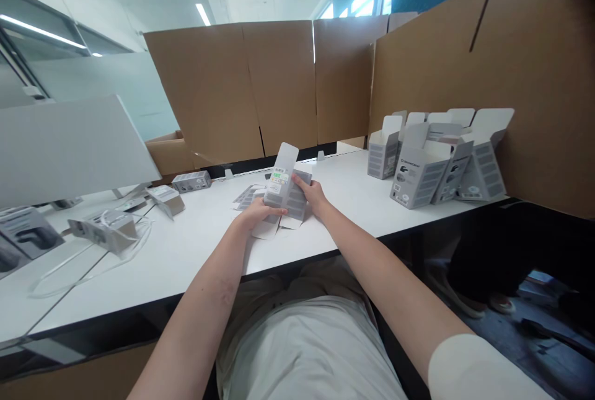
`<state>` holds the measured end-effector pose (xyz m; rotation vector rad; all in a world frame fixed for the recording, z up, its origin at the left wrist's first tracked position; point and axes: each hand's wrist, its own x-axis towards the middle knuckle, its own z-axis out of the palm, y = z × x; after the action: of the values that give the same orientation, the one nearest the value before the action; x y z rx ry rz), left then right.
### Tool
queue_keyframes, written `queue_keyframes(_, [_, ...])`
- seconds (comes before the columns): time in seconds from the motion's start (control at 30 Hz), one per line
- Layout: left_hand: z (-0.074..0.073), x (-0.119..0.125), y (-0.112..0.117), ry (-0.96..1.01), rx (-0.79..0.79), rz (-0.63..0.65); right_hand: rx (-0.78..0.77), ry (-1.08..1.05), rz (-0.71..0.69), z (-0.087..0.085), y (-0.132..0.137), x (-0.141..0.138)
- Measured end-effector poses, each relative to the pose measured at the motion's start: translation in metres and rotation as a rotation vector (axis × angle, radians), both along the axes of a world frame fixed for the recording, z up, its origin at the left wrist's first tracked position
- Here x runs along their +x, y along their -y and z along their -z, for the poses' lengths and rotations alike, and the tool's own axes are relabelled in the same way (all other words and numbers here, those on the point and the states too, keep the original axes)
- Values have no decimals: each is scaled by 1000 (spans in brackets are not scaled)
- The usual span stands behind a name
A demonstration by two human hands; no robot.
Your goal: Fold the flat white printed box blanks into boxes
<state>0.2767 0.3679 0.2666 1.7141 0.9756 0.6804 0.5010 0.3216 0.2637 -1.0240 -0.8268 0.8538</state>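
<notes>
Several finished boxes [432, 158] stand open-topped well right of the right hand [313, 195]. Both it and the left hand [255, 211] clasp one half-folded carton [286, 186] over the table [186, 251]; flat blanks [246, 196] wait just beyond the left hand.

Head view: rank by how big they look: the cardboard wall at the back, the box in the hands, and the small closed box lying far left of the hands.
1. Cardboard wall, by far the largest.
2. Box in the hands, held by left hand and right hand.
3. Small closed box; it lies farther away, so the last two are unsure.
</notes>
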Motion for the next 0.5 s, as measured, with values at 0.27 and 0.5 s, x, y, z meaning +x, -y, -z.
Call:
queue_keyframes(0.27, [-2, -3, 4, -17, -22, 35, 25, 29, 29, 2, -2, 2])
queue_keyframes(0.5, [-1, 0, 7, 173, -121, 22, 34, 41, -10, 2, -1, 1])
